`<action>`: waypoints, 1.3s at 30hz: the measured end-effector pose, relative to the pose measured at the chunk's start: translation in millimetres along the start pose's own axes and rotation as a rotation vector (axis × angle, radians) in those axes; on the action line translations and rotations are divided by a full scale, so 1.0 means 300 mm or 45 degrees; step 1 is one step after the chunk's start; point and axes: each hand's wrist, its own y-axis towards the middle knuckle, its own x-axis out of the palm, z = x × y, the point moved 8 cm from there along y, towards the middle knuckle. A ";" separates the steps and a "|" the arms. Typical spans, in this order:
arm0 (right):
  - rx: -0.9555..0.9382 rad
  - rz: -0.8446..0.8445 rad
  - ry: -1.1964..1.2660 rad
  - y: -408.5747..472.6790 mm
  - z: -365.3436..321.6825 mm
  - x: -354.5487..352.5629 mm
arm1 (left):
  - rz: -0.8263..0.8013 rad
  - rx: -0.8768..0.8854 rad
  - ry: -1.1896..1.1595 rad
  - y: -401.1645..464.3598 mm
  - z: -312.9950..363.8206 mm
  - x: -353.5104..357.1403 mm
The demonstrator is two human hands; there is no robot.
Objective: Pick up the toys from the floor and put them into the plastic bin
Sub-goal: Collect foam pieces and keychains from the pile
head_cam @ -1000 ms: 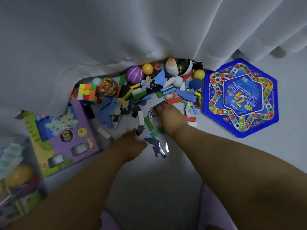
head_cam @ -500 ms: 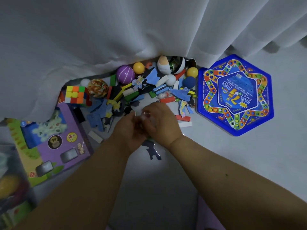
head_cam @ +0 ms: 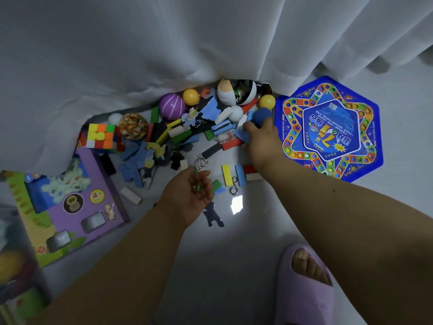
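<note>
Though blurred and cropped at the far left edge, plastic bin on the floor, yellow rounded item inside. Just right of it, flat purple box, lying face up. Beyond its far corner, colour cube, touching a patterned ball. Further right, purple striped ball against the hem of the white curtain.

Toy pile spread along the curtain hem: foam pieces, wooden blocks, small balls.

Left hand near frame centre, palm up, raised over the near edge of the pile. Fingers loosely curled round small green pieces; a metal ring apparently in the same palm. Just beyond the fingertips, wire puzzle on the floor. To the right, yellow block and neighbouring blue block side by side.

Right hand down in the pile, back of hand up. Fingers bent, tips touching blue ball and a blue foam piece; cannot tell whether either is actually gripped.

Just right of that hand, hexagonal blue game board, flat on the floor. Lower right, lilac slipper on a foot.
</note>
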 end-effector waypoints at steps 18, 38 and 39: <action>0.115 0.131 0.496 -0.028 0.006 -0.064 | -0.018 0.027 -0.093 -0.003 0.001 0.024; 0.195 0.129 0.274 -0.108 0.060 -0.082 | -0.211 0.157 -0.352 0.008 0.075 0.035; 0.182 0.040 0.187 -0.092 0.080 -0.058 | -0.191 0.173 -0.365 -0.001 0.082 0.049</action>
